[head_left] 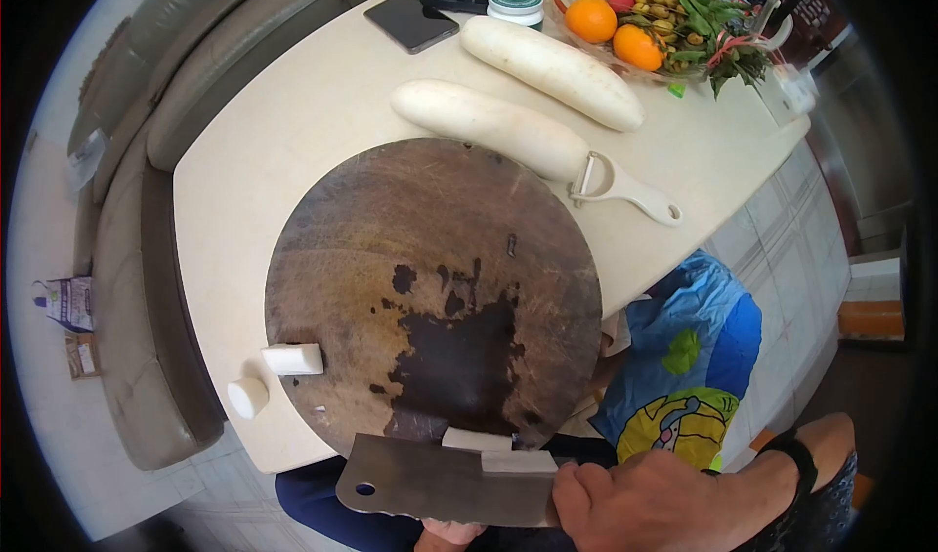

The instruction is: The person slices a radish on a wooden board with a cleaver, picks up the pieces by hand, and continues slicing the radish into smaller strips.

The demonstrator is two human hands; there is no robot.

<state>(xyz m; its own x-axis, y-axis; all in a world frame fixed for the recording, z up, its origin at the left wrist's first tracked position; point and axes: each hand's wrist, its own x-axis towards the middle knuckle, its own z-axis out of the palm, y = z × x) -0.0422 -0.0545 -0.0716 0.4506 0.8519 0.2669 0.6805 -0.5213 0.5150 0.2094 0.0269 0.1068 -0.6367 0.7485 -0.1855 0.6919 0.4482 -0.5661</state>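
My right hand (pixel 635 498) is wrapped round the handle of a wide cleaver (pixel 420 479), held across the near edge of the round wooden chopping board (pixel 342 230). Two white radish pieces, one (pixel 477 440) at the blade's upper edge and another (pixel 518 462) by my right hand, appear to rest on the blade. Below the blade, part of my left hand (pixel 451 530) shows; its fingers are mostly hidden. A cut radish block (pixel 293 360) sits at the board's left edge, and a radish end (pixel 247 397) lies beside it on the table. A dark wet patch marks the board.
Two whole white radishes (pixel 552 71) lie behind the board, with a peeler (pixel 630 191) touching the nearer one. Farther back are a phone (pixel 410 21), a green-lidded jar (pixel 515 5) and oranges (pixel 591 21) among other fruit. A blue plastic bag (pixel 684 347) hangs below the table's right edge.
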